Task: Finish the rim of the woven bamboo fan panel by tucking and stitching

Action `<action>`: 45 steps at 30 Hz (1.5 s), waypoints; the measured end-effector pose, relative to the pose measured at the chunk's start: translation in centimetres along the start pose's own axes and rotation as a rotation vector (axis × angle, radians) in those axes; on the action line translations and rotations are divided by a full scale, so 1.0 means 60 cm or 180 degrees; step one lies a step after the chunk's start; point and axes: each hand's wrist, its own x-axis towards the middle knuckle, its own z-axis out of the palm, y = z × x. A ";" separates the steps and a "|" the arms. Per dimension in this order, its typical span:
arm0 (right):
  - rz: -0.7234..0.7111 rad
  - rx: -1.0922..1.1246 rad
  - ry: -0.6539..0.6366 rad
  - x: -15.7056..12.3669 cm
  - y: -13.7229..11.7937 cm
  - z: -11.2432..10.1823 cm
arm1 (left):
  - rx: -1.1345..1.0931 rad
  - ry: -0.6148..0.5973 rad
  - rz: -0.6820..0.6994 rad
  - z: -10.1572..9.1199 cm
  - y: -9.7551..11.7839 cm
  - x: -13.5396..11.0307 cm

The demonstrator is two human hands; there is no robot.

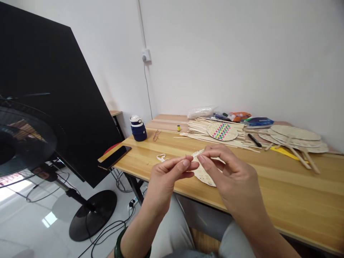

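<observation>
My left hand is closed in a pinch, thumb against forefinger, with the tip of a thin needle poking up above the fingers. Close beside it, my right hand also pinches, its fingertips almost meeting those of the left; whatever is between them is too small to see. Behind and below both hands a round woven fan lies on the table near the front edge, partly covered by the right hand. A white strip of ribbon or tape lies to the left of it.
On the wooden table are a small yellow spool, bamboo strips, a coloured woven fan, a black pen and stacked fans. At left are a blue bottle, a phone and a standing fan.
</observation>
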 end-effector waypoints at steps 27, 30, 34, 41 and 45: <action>-0.0293 -0.0195 -0.0112 0.001 -0.008 0.016 | 0.0090 -0.0139 0.0181 0.002 -0.005 -0.003; -0.0346 -0.0273 -0.0150 0.001 -0.007 0.016 | 0.0160 -0.0142 0.0171 0.001 -0.006 -0.003; -0.0357 -0.0276 -0.0166 0.002 -0.005 0.017 | 0.0190 -0.0171 0.0159 -0.001 -0.006 -0.003; -0.0230 -0.0184 -0.0072 -0.001 -0.004 0.016 | 0.0113 -0.0199 0.0116 0.000 -0.005 -0.005; -0.0246 -0.0218 -0.0093 -0.002 -0.003 0.016 | 0.0167 -0.0185 0.0125 0.000 -0.007 -0.006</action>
